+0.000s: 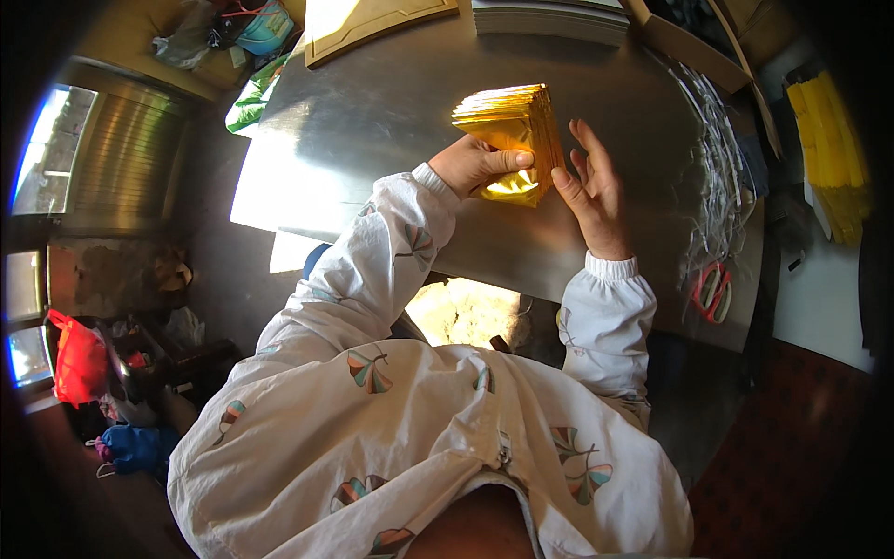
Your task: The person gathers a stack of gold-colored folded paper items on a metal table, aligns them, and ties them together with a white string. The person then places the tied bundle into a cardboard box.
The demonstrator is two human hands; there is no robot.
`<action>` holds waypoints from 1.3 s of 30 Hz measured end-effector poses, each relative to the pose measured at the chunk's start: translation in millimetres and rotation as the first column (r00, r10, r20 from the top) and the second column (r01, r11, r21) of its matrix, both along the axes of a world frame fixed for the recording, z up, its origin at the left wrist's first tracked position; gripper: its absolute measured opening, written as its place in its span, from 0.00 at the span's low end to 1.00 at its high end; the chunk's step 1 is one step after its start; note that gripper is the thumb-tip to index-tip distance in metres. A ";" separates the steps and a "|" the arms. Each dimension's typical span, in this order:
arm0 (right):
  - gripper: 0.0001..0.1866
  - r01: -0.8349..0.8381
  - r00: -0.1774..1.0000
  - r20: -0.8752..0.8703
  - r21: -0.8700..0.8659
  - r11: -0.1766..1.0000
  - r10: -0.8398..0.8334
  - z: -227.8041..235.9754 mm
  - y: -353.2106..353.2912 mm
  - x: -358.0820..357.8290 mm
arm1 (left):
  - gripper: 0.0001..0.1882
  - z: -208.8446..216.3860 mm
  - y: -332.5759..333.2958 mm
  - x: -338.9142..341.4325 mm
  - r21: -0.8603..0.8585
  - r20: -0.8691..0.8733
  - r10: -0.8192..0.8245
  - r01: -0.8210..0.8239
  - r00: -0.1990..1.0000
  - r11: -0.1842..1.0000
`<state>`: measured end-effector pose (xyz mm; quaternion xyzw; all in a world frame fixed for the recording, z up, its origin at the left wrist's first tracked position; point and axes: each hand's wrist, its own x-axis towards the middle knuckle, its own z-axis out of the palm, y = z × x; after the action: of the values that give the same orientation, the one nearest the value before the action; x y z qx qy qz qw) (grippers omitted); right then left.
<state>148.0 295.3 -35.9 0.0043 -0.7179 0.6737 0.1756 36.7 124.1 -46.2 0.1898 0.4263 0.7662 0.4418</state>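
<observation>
A thick stack of shiny gold foil sheets stands on edge on the grey metal table. My left hand grips the stack's near end, thumb pressed across the foil. My right hand is flat against the stack's right side, fingers spread and pointing up, its thumb touching the foil's lower corner. Both forearms wear white sleeves with a leaf pattern.
A tan cardboard piece and a grey sheet stack lie at the table's far edge. Red-handled scissors and white string lie at the right. Yellow strips hang further right. A red bag sits on the floor left.
</observation>
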 end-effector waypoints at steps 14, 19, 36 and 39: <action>0.49 0.176 0.962 -0.270 0.485 0.857 -0.044 27.2 -4.8 6.0 | 0.25 -7.3 0.6 14.6 -0.036 -0.555 0.058 -0.094 0.830 0.995; 0.36 0.244 0.966 -0.095 0.021 0.969 -0.241 16.4 -26.6 -7.0 | 0.27 -19.3 20.6 29.3 0.084 -0.521 0.151 -0.126 0.840 0.988; 0.21 0.319 0.928 0.251 -0.154 0.935 -0.275 15.2 -26.4 -35.7 | 0.19 -39.3 28.9 23.8 0.030 -0.858 0.126 -0.195 0.499 0.980; 0.22 0.305 0.938 0.225 -0.164 0.938 -0.266 15.5 -25.7 -37.1 | 0.20 -38.6 31.6 25.9 0.074 -0.874 0.183 -0.248 0.451 0.966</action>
<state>110.9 269.6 -20.3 -0.1850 -0.6548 0.7054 0.1987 62.6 155.7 -84.8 0.4829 0.6362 0.5978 0.0683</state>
